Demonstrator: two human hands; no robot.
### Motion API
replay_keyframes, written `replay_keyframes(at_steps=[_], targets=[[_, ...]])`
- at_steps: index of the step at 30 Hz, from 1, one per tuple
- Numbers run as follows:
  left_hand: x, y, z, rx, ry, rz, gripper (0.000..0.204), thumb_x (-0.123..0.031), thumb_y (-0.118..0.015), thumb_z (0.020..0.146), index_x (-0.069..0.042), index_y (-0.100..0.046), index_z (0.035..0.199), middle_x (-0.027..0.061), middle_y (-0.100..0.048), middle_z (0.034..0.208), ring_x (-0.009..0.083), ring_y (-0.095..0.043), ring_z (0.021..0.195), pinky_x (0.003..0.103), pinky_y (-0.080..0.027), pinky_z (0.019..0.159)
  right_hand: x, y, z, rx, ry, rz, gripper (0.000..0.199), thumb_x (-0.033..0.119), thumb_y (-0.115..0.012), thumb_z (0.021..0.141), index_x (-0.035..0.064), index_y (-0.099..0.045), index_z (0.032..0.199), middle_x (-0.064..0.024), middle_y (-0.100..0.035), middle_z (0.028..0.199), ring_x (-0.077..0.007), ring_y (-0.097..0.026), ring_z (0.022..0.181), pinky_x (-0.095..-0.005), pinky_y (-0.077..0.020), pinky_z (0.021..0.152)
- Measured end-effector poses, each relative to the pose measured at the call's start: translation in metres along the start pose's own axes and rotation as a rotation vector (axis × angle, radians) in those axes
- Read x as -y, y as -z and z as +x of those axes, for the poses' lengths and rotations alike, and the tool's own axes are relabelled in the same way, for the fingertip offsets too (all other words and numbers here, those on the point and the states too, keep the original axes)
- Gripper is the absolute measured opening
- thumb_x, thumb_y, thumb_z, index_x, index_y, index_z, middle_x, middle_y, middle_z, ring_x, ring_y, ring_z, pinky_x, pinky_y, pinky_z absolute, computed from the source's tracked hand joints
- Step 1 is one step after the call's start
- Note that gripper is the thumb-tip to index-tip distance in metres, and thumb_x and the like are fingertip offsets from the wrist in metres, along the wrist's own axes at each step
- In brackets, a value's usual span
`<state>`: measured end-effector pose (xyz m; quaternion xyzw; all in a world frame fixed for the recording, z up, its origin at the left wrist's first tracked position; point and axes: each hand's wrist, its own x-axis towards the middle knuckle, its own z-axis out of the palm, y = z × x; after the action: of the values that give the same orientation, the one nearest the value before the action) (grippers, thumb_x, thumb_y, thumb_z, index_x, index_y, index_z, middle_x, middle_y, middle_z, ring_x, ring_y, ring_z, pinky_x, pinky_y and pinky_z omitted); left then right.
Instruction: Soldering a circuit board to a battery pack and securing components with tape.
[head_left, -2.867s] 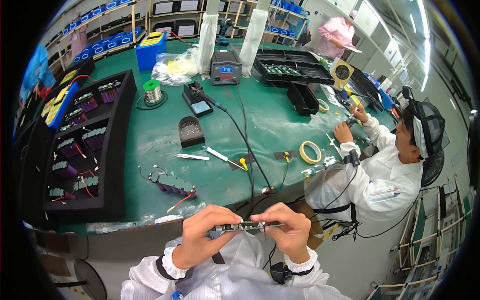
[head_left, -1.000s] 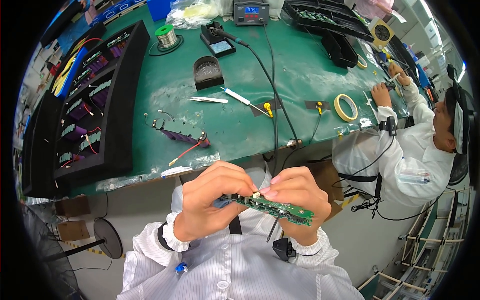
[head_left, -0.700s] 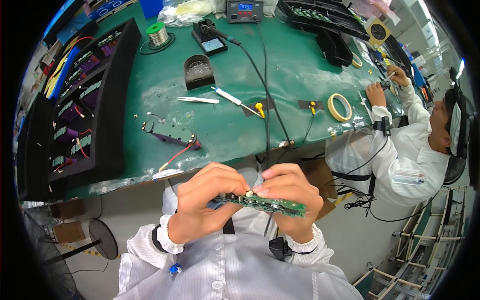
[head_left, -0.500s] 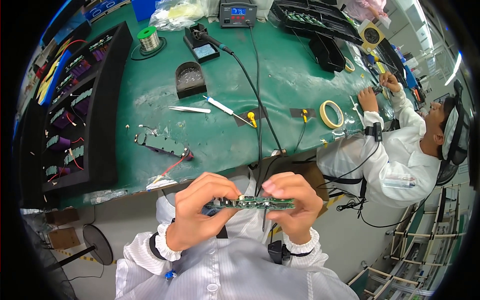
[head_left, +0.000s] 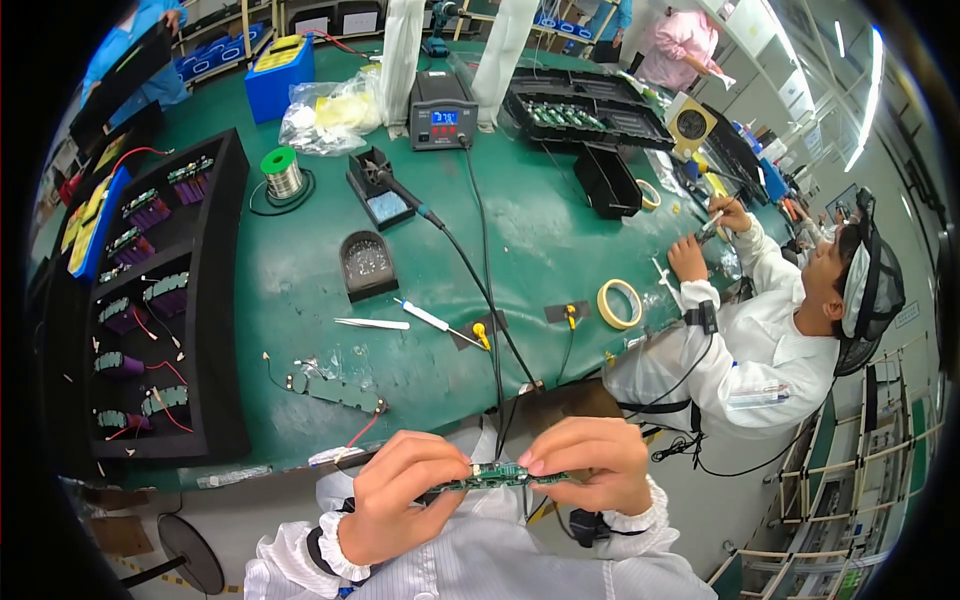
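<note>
My left hand [head_left: 400, 500] and right hand [head_left: 590, 470] each pinch an end of the green circuit board [head_left: 495, 476], now levelled flat again after tilting, held near my chest, below the tabletop [head_left: 540, 230] edge, ready for inspection.

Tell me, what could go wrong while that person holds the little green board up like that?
The circuit board is pinched only by fingertips of the left hand and right hand, off the green table and over the lap; a slip could drop it. It is long and thin, so squeezing both ends might flex it. The soldering iron cable hangs off the table edge near the hands and could snag.
</note>
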<state>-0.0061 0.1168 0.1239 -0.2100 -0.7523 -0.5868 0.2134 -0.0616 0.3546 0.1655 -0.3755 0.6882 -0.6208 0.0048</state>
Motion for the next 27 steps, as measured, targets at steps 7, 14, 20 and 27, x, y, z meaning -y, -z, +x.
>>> replay_keyframes(at_steps=[7,14,20,27], targets=[[-0.008,0.036,-0.009,-0.161,-0.097,0.073,0.047,-0.002,-0.090,0.072,-0.007,-0.067,0.113,0.0153,-0.066,0.123,0.0311,-0.065,0.109,0.039,-0.059,0.083,0.010,0.099,0.054,-0.303,0.109,-0.612,0.025,-0.010,-0.072,0.077,-0.0003,-0.072,0.100,-0.0099,-0.074,0.099,-0.0179,-0.071,0.092,-0.0300,-0.0574,0.081],[0.039,0.099,-0.094,-0.187,0.114,0.184,0.035,0.003,-0.072,0.076,-0.004,-0.061,0.109,0.0114,-0.069,0.086,0.0288,-0.064,0.092,0.040,-0.052,0.078,-0.042,0.284,0.149,-0.562,0.129,-0.813,0.024,-0.008,-0.069,0.087,-0.0029,-0.068,0.111,-0.0071,-0.073,0.109,-0.0137,-0.070,0.095,-0.0279,-0.0574,0.077],[0.063,0.093,-0.150,-0.300,0.410,0.593,0.026,0.006,-0.074,0.085,-0.001,-0.064,0.107,0.0161,-0.064,0.104,0.0319,-0.062,0.098,0.042,-0.050,0.088,-0.131,0.284,0.196,-0.473,0.391,-1.311,0.021,-0.002,-0.075,0.081,0.0019,-0.068,0.100,-0.0115,-0.073,0.112,-0.0315,-0.072,0.100,-0.0359,-0.0563,0.086],[0.086,0.079,-0.371,-0.491,1.295,0.507,0.032,-0.026,-0.071,0.095,-0.004,-0.065,0.117,0.0173,-0.066,0.119,0.0315,-0.063,0.106,0.042,-0.049,0.092,-0.146,0.363,0.147,-0.290,0.315,-1.464,0.033,-0.007,-0.075,0.080,0.0010,-0.069,0.112,-0.0177,-0.069,0.123,-0.0349,-0.065,0.119,-0.0404,-0.0492,0.103]])
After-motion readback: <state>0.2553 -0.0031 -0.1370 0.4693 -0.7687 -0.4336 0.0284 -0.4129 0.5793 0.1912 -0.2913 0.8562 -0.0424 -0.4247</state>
